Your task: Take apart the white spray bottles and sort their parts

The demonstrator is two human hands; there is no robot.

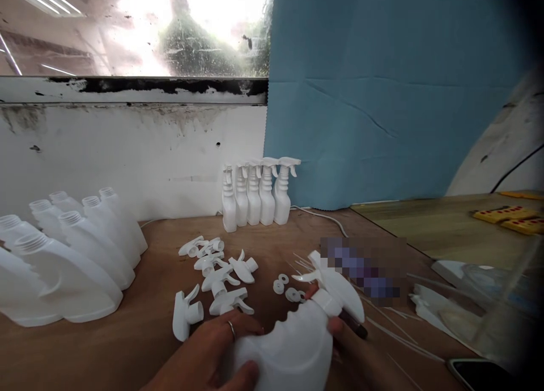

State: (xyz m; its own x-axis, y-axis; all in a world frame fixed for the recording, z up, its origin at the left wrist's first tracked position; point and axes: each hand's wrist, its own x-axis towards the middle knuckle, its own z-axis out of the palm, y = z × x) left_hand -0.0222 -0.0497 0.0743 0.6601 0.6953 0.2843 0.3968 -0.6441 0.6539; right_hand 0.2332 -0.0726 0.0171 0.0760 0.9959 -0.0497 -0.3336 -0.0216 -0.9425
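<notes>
Item: white bottle (pixel 289 345), lying tilted, my left hand (pixel 208 351) wrapped around its body; my right hand (pixel 344 337) fingers pinching its trigger sprayer (pixel 335 283). Loose sprayers (pixel 216 277) nearby.

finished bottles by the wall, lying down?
No, the five capped bottles stand upright in a row against the wall.
</notes>
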